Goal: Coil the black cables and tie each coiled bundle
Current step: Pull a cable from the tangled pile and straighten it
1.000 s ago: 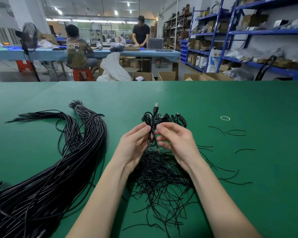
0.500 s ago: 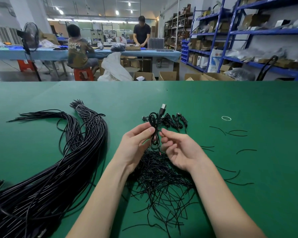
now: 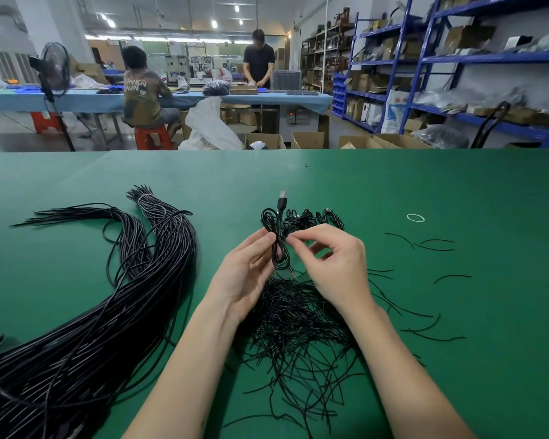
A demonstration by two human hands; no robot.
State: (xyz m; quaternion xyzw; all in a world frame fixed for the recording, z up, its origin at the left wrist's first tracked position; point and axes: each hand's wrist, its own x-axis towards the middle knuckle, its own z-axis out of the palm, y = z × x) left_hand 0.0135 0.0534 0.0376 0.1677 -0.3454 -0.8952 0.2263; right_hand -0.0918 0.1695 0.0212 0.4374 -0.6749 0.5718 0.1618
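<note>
A coiled black cable [image 3: 276, 236] with a USB plug [image 3: 281, 201] pointing up is held above the green table [image 3: 425, 312]. My left hand [image 3: 246, 274] pinches the coil at its waist between thumb and fingers. My right hand [image 3: 333, 264] pinches a thin black tie at the same waist, fingers curled. Below the hands lies a heap of short black ties [image 3: 298, 327]. Behind the hands sit several tied coils [image 3: 317, 217]. A thick bundle of long black cables [image 3: 92, 312] stretches along the left.
Loose ties [image 3: 431, 245] are scattered to the right, with a small white rubber band [image 3: 415, 218] beyond them. Past the table's far edge are cardboard boxes [image 3: 308, 139], blue shelving [image 3: 457, 74] and two people at another table.
My right hand rose from below the coil and closed on the tie at the coil's waist. The coil tilted slightly, its plug now more upright.
</note>
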